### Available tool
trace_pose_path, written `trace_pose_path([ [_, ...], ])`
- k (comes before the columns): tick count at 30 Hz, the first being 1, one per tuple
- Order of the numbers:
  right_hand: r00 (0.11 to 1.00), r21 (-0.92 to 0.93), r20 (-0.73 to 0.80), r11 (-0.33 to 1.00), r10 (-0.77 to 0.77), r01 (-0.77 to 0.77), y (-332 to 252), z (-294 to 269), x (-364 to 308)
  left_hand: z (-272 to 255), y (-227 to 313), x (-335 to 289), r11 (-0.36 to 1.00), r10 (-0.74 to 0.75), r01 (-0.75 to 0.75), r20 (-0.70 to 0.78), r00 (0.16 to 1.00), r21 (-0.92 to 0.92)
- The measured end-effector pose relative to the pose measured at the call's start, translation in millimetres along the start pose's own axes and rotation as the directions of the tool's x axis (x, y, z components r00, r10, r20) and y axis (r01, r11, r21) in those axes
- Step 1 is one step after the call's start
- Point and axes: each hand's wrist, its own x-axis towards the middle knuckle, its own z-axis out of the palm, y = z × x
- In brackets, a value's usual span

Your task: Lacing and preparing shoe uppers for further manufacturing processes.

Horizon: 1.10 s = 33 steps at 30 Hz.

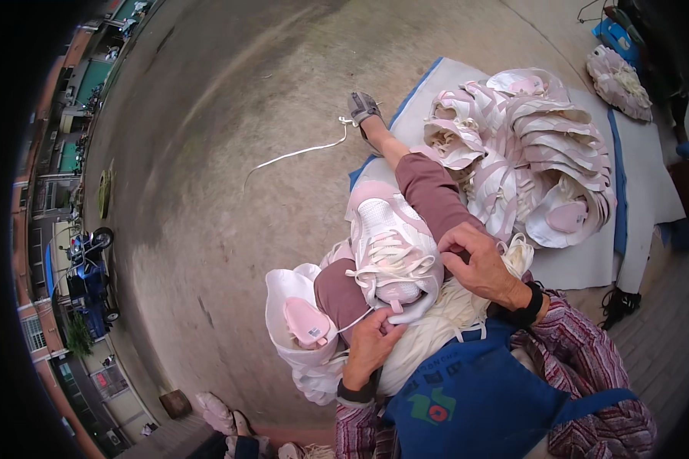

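A white and pink shoe upper, laced with cream shoelaces, lies across my lap with its collar toward me. My left hand is closed at the collar edge, just below a small pink tab; a thin white lace runs leftward from its fingers. My right hand hovers at the upper's right side with fingers curled together; what they pinch, if anything, cannot be made out. A bundle of loose cream laces is heaped on my lap over a blue apron.
Stacked shoe uppers cover a pale mat at the right. More uppers hang left of my knee. A loose white lace trails over the concrete near my foot. Another bundle sits far right; a blue three-wheeler stands far left.
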Motion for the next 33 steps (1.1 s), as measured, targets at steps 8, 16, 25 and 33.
trace_pose_path([
  [8,0.933,-0.174,-0.016,0.920,-0.359,0.351,-30.5,16.5,2.4,2.5,-0.6,-1.5,0.998,0.062,-0.062,-0.031,0.998,-0.020],
  [16,0.956,-0.360,-0.010,0.893,-0.293,0.270,-9.3,7.3,5.1,-0.9,5.2,3.6,0.974,0.219,-0.216,-0.055,0.974,0.063],
  [25,0.996,-0.228,0.091,0.974,0.019,0.002,-2.6,22.3,2.0,-3.9,1.6,38.8,0.839,0.539,-0.522,-0.102,0.836,0.153],
  [33,0.997,-0.194,0.018,0.978,-0.078,0.080,44.8,46.1,12.7,7.5,-24.2,-11.9,0.892,0.390,-0.371,-0.022,0.921,0.258],
])
